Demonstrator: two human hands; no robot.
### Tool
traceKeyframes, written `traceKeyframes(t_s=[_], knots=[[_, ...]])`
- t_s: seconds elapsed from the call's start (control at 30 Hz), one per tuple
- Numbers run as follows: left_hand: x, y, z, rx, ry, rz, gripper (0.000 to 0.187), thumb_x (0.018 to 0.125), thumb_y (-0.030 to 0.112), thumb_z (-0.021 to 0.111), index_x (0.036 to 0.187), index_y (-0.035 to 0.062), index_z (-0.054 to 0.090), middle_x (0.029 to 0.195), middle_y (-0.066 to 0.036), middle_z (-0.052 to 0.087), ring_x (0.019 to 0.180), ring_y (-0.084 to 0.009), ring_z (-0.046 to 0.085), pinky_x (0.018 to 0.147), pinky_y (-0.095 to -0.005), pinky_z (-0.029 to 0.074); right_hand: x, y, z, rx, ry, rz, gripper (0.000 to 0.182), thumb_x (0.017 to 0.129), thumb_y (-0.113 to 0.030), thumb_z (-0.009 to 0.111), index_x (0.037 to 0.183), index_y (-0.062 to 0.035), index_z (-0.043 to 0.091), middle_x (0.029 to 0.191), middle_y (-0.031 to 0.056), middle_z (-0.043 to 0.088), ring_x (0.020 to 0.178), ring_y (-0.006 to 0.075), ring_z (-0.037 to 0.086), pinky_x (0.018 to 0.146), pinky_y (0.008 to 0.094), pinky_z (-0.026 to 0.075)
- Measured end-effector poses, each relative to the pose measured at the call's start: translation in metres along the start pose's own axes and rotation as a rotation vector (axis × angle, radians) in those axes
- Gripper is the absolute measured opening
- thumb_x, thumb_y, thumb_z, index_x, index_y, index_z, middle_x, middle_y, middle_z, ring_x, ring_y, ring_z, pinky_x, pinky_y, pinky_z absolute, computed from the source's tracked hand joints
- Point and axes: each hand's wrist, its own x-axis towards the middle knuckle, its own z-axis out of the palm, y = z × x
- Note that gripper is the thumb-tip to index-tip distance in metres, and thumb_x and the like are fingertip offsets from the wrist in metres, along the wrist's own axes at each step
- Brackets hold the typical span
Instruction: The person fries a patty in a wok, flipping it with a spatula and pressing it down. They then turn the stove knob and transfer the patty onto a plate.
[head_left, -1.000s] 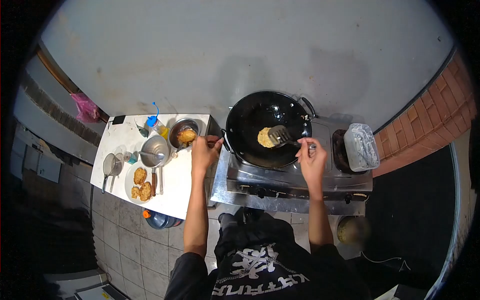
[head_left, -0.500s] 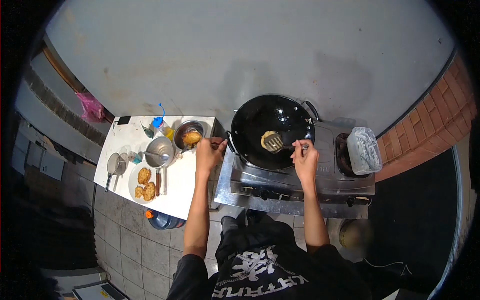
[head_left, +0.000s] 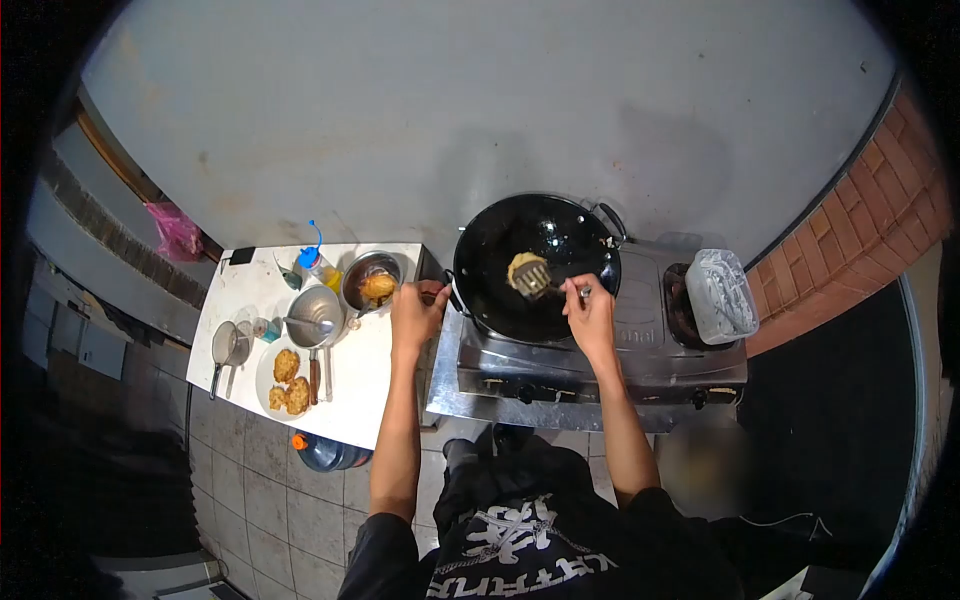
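Note:
My right hand (head_left: pixel 591 308) is closed round the handle of a slotted spatula (head_left: pixel 533 279). The spatula's blade overlaps a pale golden fritter (head_left: pixel 524 268) in the black wok (head_left: pixel 510 318). At the wok's left side, my left hand (head_left: pixel 416 312) grips the loop handle (head_left: pixel 452 288) with bent fingers. Dark, shiny oil shows in the bottom of the wok, which stands on a steel gas stove (head_left: pixel 640 358).
Left of the stove, a white table (head_left: pixel 350 415) carries a plate (head_left: pixel 265 385) of browned fritters, a steel bowl (head_left: pixel 398 262) with another fritter, a saucepan (head_left: pixel 330 297), a strainer (head_left: pixel 225 343) and an oil bottle (head_left: pixel 318 264). A plastic tub (head_left: pixel 722 300) stands on the stove's right side.
The spatula and fritter have shifted slightly up and left within the wok, my right hand following. My left hand stays at the wok handle. The whole view has tilted a little.

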Motion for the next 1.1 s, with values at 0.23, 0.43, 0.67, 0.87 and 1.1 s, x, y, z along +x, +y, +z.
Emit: traceKeyframes(t_s=[0.23, 0.43, 0.67, 0.87, 1.1], knots=[[-0.002, 0.008, -0.004, -0.022, 0.014, -0.038, 0.027, 0.078, 0.022, 0.075, 0.084, -0.0037, 0.071, 0.077, -0.018, 0.069, 0.072, -0.0274, 0.069, 0.067, -0.0348, 0.053, 0.004, -0.008, -0.006, -0.091, 0.064, 0.030, 0.014, 0.092, -0.008, 0.058, 0.086, 0.0041, 0.057, 0.068, 0.0130, 0.065, 0.052, 0.0157, 0.062, 0.048, 0.0305, 0.046], [0.000, 0.008, -0.004, 0.021, 0.014, -0.038, 0.025, 0.080, 0.021, 0.074, 0.086, -0.0036, 0.071, 0.078, -0.019, 0.070, 0.073, -0.0274, 0.070, 0.068, -0.0333, 0.052, -0.001, -0.010, -0.012, 0.041, 0.057, 0.058, 0.017, 0.095, -0.011, 0.057, 0.086, 0.0030, 0.058, 0.065, 0.0052, 0.062, 0.050, 0.0072, 0.055, 0.045, 0.0235, 0.041], [0.002, 0.002, 0.002, 0.027, 0.026, -0.038, 0.026, 0.079, 0.022, 0.074, 0.085, -0.0034, 0.071, 0.077, -0.018, 0.069, 0.071, -0.0283, 0.069, 0.067, -0.0350, 0.052, 0.002, 0.004, -0.004, 0.030, 0.001, -0.006, 0.016, 0.092, -0.010, 0.059, 0.086, 0.0046, 0.057, 0.063, 0.0133, 0.062, 0.051, 0.0156, 0.062, 0.046, 0.0300, 0.045], [0.000, 0.004, 0.002, 0.029, 0.019, -0.058, 0.026, 0.079, 0.022, 0.074, 0.084, -0.0033, 0.071, 0.077, -0.018, 0.069, 0.071, -0.0289, 0.069, 0.067, -0.0354, 0.052, 0.006, -0.003, -0.003, 0.015, 0.027, 0.033, 0.014, 0.094, -0.008, 0.056, 0.085, 0.0030, 0.057, 0.062, 0.0043, 0.059, 0.050, 0.0071, 0.054, 0.045, 0.0229, 0.041], [0.003, 0.004, 0.001, 0.031, 0.002, -0.051, 0.027, 0.079, 0.023, 0.074, 0.084, -0.0034, 0.071, 0.075, -0.018, 0.069, 0.071, -0.0299, 0.069, 0.066, -0.0358, 0.052, 0.009, -0.004, -0.014, -0.021, 0.086, 0.063, 0.015, 0.092, -0.009, 0.058, 0.090, 0.0054, 0.056, 0.076, 0.0126, 0.067, 0.052, 0.0130, 0.061, 0.047, 0.0280, 0.045]])
